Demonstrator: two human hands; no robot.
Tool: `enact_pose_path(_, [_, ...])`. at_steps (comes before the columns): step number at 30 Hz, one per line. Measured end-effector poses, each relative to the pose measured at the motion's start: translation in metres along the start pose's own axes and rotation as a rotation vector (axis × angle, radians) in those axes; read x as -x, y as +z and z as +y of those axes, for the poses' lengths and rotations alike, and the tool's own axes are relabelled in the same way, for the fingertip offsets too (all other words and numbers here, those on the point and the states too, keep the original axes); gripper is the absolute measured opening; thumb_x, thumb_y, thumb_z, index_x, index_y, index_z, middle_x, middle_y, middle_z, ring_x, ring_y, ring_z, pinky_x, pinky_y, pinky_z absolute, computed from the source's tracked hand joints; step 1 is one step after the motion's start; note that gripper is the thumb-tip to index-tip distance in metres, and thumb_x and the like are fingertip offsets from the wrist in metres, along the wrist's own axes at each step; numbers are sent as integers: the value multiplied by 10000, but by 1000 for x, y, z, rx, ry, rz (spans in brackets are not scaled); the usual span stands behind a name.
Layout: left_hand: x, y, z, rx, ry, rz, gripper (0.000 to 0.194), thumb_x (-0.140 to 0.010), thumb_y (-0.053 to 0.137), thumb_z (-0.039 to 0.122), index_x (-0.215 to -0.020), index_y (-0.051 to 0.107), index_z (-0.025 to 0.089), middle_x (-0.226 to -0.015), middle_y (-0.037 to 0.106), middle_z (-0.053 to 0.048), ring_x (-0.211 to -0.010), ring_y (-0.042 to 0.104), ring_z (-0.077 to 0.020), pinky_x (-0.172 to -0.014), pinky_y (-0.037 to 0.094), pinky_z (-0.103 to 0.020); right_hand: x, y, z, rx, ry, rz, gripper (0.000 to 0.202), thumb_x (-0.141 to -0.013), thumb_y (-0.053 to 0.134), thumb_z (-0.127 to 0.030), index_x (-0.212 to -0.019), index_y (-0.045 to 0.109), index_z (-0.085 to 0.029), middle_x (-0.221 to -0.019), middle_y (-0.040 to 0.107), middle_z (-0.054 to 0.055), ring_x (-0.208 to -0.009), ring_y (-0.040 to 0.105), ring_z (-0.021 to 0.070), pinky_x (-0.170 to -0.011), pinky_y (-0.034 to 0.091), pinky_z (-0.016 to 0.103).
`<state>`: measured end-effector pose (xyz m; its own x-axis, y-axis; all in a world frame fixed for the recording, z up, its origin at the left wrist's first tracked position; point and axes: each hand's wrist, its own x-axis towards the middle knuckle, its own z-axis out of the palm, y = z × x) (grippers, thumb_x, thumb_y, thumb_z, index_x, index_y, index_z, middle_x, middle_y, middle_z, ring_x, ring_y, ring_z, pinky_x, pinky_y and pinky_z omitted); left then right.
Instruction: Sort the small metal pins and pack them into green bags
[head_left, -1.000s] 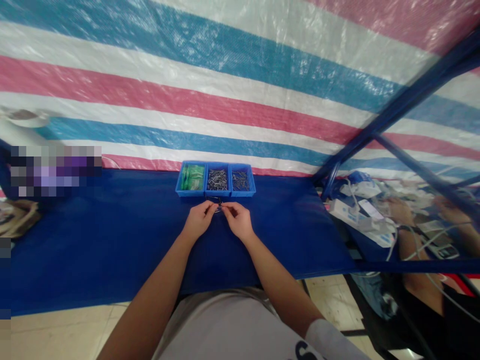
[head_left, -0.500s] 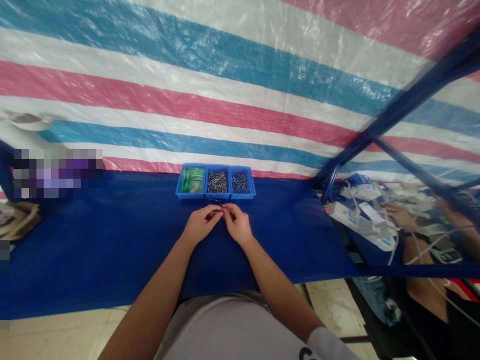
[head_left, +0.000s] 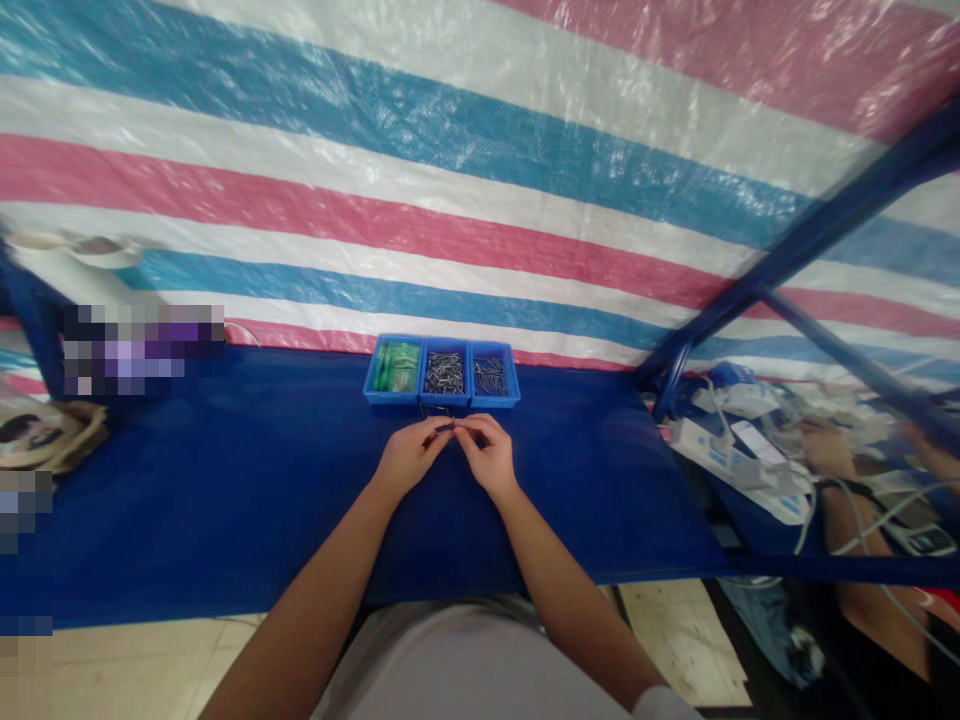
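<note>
My left hand [head_left: 409, 455] and my right hand [head_left: 487, 455] meet over the blue table [head_left: 247, 490], fingertips pinched together around a small dark thin item [head_left: 444, 426] too small to name. Just beyond my fingers stand three joined blue bins [head_left: 442, 400]. Green and clear packets [head_left: 397, 367] fill the left bin. Many small metal pieces [head_left: 444, 373] lie in the middle bin, and longer thin metal pieces [head_left: 490, 375] in the right one. A thin dark piece [head_left: 435, 411] shows between the bins and my fingertips.
A striped sheet [head_left: 450, 220] hangs behind the table. To the right are a blue metal frame [head_left: 757, 270], a white power strip [head_left: 739, 470], cables and another person's arm [head_left: 859, 520]. A brown bag-like container [head_left: 79, 437] is at the far left.
The whole view has shifted, so the bins and table appear slightly farther right and lower. My hands are still together, with the fingers moved slightly around the small item.
</note>
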<state>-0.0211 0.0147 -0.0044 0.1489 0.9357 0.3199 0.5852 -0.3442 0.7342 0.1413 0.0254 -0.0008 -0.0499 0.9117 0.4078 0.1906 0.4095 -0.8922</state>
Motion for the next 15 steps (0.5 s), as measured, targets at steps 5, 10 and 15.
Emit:
enact_pose_path(5, [-1,2,-5,28,2,32,266,-919,494,402,-1013,671,227,-990,727,-33,-852,676,-156,-791,505,-261,0,-1,0,-28,54,-10,118,-800,680,-324,-838,721,-220,-857,714,47,-680,632,160,-647,537,305])
enact_pose_path(10, [0,3,-6,22,-16,32,270,-900,519,407,-1042,667,231,-779,698,0,-671,628,-129,-683,493,-245,0,-1,-2,0,110,-41,138,-817,655,-324,-863,723,-213,-887,741,53,-727,671,180,-702,557,320])
enact_pose_path(15, [0,2,-6,46,-14,42,263,-904,514,392,-1036,662,218,-766,685,6,-657,613,-117,-668,479,-230,0,3,1,-50,129,-71,157,-826,639,-331,-882,715,-205,-905,744,56,-755,684,185,-724,560,319])
